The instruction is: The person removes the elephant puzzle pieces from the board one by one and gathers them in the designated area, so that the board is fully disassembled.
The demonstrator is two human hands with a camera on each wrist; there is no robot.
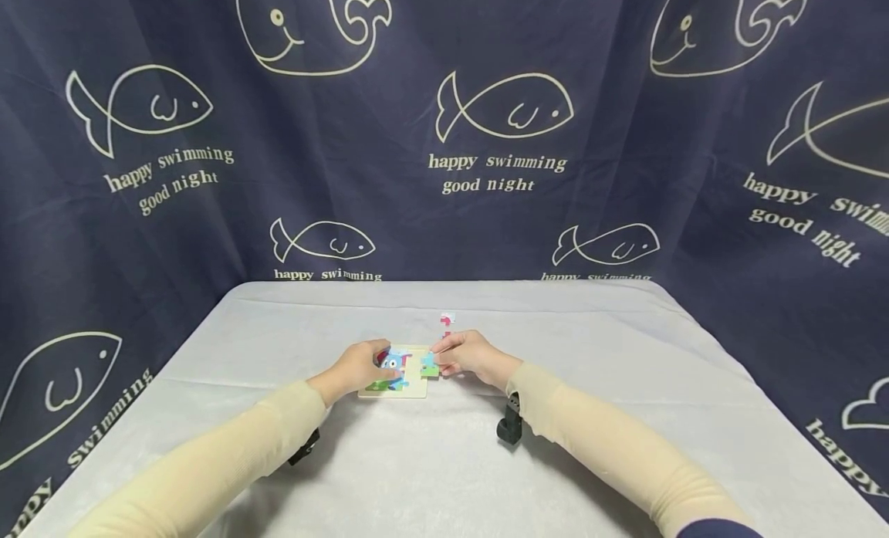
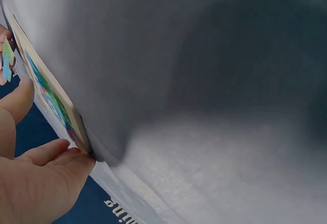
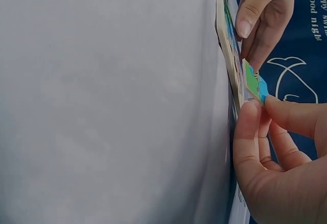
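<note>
A square wooden jigsaw puzzle board [image 1: 416,388] lies on the table, its left part filled with a colourful picture showing a blue figure with an eye. My left hand [image 1: 356,368] rests at the board's left side, fingertips touching the edge and thumb [image 2: 20,100] over the picture. Between thumb and fingers, my right hand [image 1: 478,360] pinches a green-and-blue puzzle piece [image 3: 254,82]. That piece is tilted just above the board's right side. Beyond the right hand lies a white-and-red puzzle piece [image 1: 447,319], with another red bit partly hidden by the fingers.
A pale grey cloth covers the table [image 1: 576,445]. Behind it hangs a dark blue curtain [image 1: 403,198] with white fish and whale outlines. A black wrist device [image 1: 510,422] hangs under the right wrist, close to the tabletop.
</note>
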